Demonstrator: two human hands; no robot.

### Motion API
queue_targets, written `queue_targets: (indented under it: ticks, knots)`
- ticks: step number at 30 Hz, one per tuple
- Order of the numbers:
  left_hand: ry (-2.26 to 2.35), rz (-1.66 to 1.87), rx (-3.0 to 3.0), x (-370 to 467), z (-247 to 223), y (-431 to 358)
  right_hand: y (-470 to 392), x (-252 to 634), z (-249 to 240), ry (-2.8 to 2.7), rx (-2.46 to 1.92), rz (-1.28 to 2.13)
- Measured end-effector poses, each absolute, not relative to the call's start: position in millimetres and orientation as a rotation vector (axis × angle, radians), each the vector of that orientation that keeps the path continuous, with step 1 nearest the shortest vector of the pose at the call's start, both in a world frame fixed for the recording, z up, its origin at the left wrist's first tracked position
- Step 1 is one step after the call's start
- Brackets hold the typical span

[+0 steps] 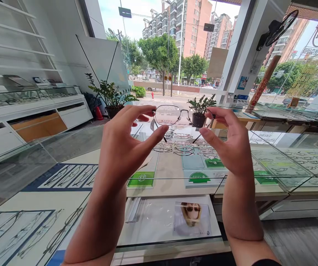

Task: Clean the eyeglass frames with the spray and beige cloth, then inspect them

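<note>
I hold a pair of thin dark-rimmed eyeglasses (175, 115) up in front of me, above a glass display counter (172, 184). My left hand (125, 144) pinches the left rim between thumb and forefinger. My right hand (228, 142) grips the right rim the same way. The lenses are clear and the temple arms hang down behind them. Rows of other glasses frames (183, 147) lie under the counter glass just beyond my hands.
Two potted plants (111, 98) (200, 109) stand on the counters ahead. A printed photo card (190, 218) lies on the lower shelf near me. Glass counters run left and right, with white shelving (17, 55) at left. A wall fan (279, 27) hangs top right.
</note>
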State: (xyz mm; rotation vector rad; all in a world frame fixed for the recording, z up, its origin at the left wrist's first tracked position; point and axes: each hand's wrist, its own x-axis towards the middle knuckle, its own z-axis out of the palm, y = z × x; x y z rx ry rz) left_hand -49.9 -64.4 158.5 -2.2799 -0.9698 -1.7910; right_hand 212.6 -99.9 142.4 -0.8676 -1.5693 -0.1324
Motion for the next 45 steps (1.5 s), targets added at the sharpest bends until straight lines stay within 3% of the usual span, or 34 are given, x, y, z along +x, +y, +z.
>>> queue_targets:
  ticks: [45]
  knots:
    - [-1.028,-1.844,-2.267,-49.8,156.0,-58.1,-99.9,211.1,141.2,-1.598,-0.885,-0.137]
